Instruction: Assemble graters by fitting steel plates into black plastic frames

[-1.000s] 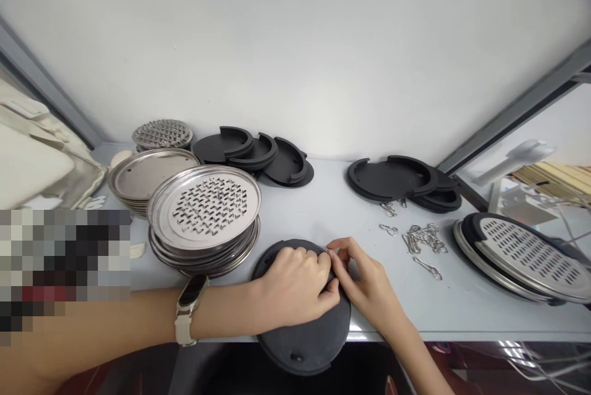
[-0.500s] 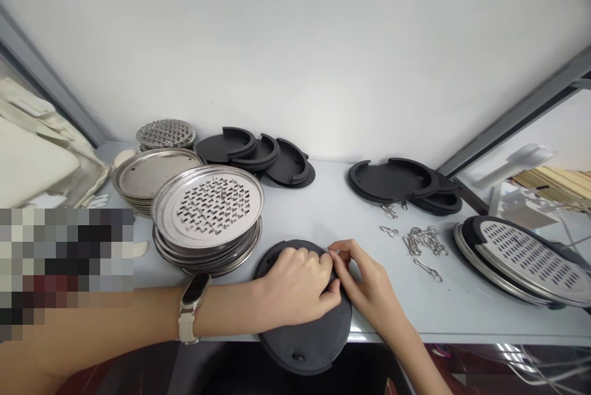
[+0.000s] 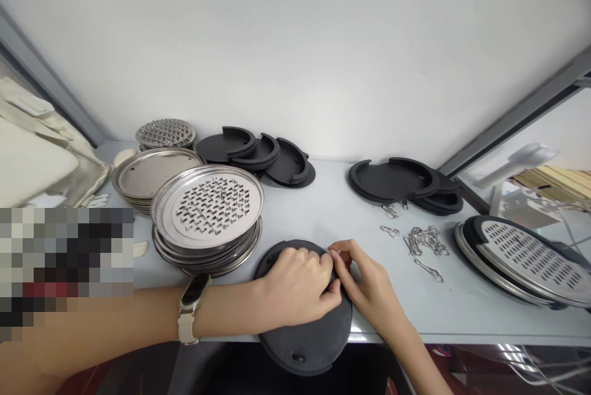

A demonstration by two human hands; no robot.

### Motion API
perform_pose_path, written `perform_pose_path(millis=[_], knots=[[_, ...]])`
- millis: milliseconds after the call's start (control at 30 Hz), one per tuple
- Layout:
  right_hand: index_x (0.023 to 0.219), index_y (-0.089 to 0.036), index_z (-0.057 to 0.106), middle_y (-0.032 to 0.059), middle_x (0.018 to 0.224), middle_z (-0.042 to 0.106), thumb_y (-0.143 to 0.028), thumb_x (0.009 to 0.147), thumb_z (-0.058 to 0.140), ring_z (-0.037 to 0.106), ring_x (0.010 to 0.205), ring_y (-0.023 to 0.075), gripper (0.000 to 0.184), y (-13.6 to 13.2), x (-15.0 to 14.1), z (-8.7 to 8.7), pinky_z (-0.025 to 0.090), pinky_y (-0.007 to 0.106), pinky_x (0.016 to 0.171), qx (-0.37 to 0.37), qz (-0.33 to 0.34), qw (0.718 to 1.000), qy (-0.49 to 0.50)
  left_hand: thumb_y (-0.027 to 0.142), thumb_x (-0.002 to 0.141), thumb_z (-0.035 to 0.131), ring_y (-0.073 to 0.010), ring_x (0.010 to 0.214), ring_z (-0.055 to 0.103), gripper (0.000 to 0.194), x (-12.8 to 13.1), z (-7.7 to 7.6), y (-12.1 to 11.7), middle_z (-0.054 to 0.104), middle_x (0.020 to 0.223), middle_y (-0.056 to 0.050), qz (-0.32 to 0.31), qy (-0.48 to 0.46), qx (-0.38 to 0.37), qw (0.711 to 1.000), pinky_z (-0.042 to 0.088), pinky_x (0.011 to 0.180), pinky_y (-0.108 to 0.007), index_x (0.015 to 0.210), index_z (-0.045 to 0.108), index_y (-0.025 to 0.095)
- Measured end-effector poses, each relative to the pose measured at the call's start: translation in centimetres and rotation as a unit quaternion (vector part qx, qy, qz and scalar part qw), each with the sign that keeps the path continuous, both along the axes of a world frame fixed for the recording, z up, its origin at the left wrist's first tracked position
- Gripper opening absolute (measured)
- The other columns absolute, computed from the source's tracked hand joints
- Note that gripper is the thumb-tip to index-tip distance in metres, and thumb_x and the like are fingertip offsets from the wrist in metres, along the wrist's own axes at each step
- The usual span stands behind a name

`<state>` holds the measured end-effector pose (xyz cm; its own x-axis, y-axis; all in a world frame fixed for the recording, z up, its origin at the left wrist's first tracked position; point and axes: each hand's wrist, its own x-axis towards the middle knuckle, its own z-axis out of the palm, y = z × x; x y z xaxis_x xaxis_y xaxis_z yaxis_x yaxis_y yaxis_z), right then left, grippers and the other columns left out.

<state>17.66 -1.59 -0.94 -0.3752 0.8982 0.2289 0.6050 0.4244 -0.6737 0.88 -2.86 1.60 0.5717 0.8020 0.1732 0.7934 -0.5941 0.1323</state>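
Note:
A round black plastic base lies over the table's front edge, part of it jutting out past the edge. My left hand, wearing a watch on the wrist, rests across the base with its fingers curled at the right rim. Whatever those fingers hold is hidden beneath them. At the same rim, my right hand pinches with thumb and forefinger, touching the left fingers. Anything in that pinch is too small to make out. Left of the base stands a stack of round metal grater plates. Loose wire clips lie to the right.
Black ring-edged bases line the wall, and more black bases sit at the right. Metal trays are stacked at the left, near spiked grater discs. A grater plate in a black holder lies at far right.

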Motion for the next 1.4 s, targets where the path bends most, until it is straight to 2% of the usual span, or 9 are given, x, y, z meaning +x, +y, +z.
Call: perform_pose_path(millis=[167,367,667,967,1400], knots=[[0.100,-0.022,0.050,-0.0018,0.071,0.058,-0.028,0.099,0.041,0.057,0.062,0.0126,0.012,0.0,0.0,0.1,0.047,0.022,0.062,0.010,-0.005,1.000,-0.006,0.026,0.085,0.048,-0.0232,0.069,0.066,0.018,-0.1,0.2,0.2,0.067,0.076,-0.007,-0.009,-0.002,-0.002,1.000,0.050,0.061,-0.033,0.087,0.060,0.013],[0.099,-0.022,0.050,-0.0022,0.070,0.057,-0.029,0.099,0.040,0.057,0.061,0.0126,0.012,0.0,0.0,0.0,0.047,0.022,0.062,0.012,-0.005,1.000,-0.010,0.024,0.084,0.048,-0.0232,0.069,0.065,0.016,-0.2,-0.3,0.1,0.067,0.075,-0.006,-0.015,-0.005,0.038,0.999,0.050,0.061,-0.033,0.089,0.058,0.014],[0.098,-0.022,0.051,-0.0030,0.068,0.056,-0.029,0.099,0.040,0.055,0.058,0.0126,0.013,0.0,-0.2,0.4,0.046,0.023,0.061,-0.017,0.000,1.000,-0.006,0.025,0.084,0.047,-0.0229,0.065,0.065,0.017,-0.1,0.0,0.2,0.067,0.074,-0.005,-0.013,-0.005,0.028,1.000,0.048,0.057,-0.034,0.088,0.060,0.013],[0.091,-0.021,0.052,-0.0010,0.070,0.059,-0.030,0.100,0.037,0.055,0.060,0.0134,0.019,0.2,-0.2,0.6,0.046,0.024,0.061,-0.041,0.011,0.999,0.005,0.028,0.083,0.048,-0.0236,0.066,0.064,0.021,-0.1,-0.9,0.1,0.067,0.072,-0.005,-0.003,-0.006,0.053,0.999,0.049,0.057,-0.034,0.090,0.061,0.014],[0.095,-0.022,0.049,0.0013,0.081,0.061,-0.031,0.101,0.035,0.056,0.067,0.0143,0.018,0.3,0.0,0.4,0.044,0.026,0.066,-0.066,0.024,0.997,0.012,0.028,0.085,0.047,-0.0237,0.068,0.065,0.020,0.0,-0.4,0.1,0.067,0.072,-0.006,-0.005,-0.006,0.020,1.000,0.051,0.061,-0.034,0.082,0.061,0.015]])
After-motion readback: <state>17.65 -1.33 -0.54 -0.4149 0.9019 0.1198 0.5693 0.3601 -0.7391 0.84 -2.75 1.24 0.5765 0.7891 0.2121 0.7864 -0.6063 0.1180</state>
